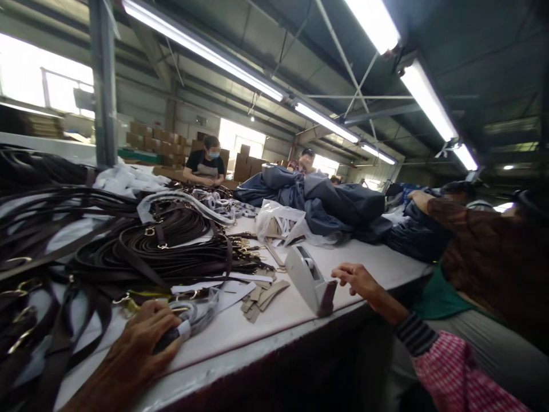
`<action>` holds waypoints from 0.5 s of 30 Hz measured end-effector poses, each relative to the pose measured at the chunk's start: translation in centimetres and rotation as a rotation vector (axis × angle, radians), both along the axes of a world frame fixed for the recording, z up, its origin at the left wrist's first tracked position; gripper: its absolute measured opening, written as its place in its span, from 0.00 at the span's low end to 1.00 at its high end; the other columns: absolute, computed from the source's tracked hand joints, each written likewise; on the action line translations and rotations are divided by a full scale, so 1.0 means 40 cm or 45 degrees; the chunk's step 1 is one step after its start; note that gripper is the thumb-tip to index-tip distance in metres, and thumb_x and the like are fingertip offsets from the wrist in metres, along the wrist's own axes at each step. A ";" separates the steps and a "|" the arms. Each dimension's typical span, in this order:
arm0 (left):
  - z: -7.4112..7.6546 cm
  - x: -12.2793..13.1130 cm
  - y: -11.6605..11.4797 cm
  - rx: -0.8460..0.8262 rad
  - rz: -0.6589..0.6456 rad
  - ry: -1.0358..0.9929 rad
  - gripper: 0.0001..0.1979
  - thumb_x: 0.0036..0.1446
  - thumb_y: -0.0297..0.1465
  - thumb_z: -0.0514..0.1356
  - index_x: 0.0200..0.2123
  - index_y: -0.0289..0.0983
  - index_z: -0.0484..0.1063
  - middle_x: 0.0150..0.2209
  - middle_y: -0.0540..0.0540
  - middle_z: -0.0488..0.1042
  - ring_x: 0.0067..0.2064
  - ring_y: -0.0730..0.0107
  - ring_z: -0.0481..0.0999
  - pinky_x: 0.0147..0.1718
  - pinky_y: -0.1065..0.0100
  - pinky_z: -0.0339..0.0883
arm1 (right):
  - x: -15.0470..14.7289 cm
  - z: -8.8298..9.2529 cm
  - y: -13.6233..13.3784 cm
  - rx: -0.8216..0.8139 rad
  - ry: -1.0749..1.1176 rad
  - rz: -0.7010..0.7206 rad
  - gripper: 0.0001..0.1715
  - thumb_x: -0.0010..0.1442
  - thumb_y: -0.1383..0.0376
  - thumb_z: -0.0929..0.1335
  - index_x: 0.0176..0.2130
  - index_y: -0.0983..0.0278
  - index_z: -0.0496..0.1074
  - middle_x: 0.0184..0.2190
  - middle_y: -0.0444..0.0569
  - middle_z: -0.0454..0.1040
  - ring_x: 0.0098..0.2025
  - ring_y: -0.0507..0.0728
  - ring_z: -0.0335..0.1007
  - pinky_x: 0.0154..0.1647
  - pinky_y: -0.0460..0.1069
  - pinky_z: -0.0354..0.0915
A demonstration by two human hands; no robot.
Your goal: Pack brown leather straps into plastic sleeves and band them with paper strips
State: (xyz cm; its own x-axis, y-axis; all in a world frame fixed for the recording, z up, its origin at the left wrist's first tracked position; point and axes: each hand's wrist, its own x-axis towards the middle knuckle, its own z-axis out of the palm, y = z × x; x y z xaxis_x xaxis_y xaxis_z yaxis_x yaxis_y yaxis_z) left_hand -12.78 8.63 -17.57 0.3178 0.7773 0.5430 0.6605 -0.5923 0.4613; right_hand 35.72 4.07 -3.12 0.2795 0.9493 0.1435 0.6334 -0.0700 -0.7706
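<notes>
My left hand rests on the table's near left, its fingers wrapped round a dark strap with a white band on it. Grey loops in clear plastic lie just beyond those fingers; whether they belong to the same strap I cannot tell. To the right, my right hand hovers beside the front end of a grey tape dispenser, fingers stretched out and apart. Nothing shows clearly between them. Flat beige-grey pieces and white paper strips lie between the left hand and the dispenser.
Dark brown straps with gold clasps heap over the left side. Behind the dispenser are a clear plastic bag and a pile of dark blue fabric. A masked person works across the table; another person is close on my right.
</notes>
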 end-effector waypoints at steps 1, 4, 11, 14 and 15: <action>0.002 0.004 -0.005 -0.007 0.007 0.004 0.12 0.58 0.45 0.63 0.33 0.44 0.80 0.39 0.44 0.78 0.46 0.51 0.75 0.48 0.57 0.71 | 0.018 -0.004 0.001 -0.075 0.039 0.016 0.20 0.50 0.51 0.72 0.29 0.67 0.79 0.28 0.52 0.74 0.32 0.58 0.67 0.22 0.46 0.55; 0.020 0.008 -0.016 -0.092 0.060 -0.016 0.13 0.58 0.45 0.62 0.35 0.43 0.80 0.42 0.43 0.78 0.46 0.52 0.77 0.49 0.57 0.72 | 0.029 -0.024 -0.001 -0.194 0.154 0.045 0.21 0.49 0.51 0.73 0.33 0.66 0.81 0.32 0.51 0.76 0.35 0.57 0.67 0.25 0.46 0.55; 0.056 -0.001 -0.020 -0.269 0.120 -0.067 0.21 0.52 0.51 0.61 0.37 0.41 0.81 0.43 0.39 0.77 0.45 0.48 0.79 0.48 0.53 0.74 | 0.013 -0.059 0.030 -0.097 0.397 -0.170 0.15 0.41 0.57 0.74 0.28 0.65 0.78 0.32 0.50 0.75 0.39 0.58 0.66 0.34 0.49 0.60; 0.056 -0.013 -0.019 -0.284 0.129 -0.125 0.21 0.52 0.52 0.62 0.36 0.42 0.81 0.42 0.40 0.78 0.46 0.47 0.78 0.49 0.53 0.73 | 0.006 -0.079 0.019 0.030 0.527 -0.236 0.16 0.41 0.56 0.74 0.27 0.65 0.76 0.34 0.51 0.76 0.40 0.58 0.68 0.34 0.49 0.62; 0.057 -0.018 -0.019 -0.298 0.151 -0.158 0.21 0.53 0.52 0.62 0.36 0.42 0.81 0.42 0.41 0.79 0.46 0.47 0.78 0.49 0.54 0.73 | 0.003 -0.087 0.008 0.087 0.569 -0.256 0.17 0.41 0.55 0.75 0.29 0.64 0.76 0.35 0.51 0.76 0.41 0.58 0.68 0.34 0.48 0.63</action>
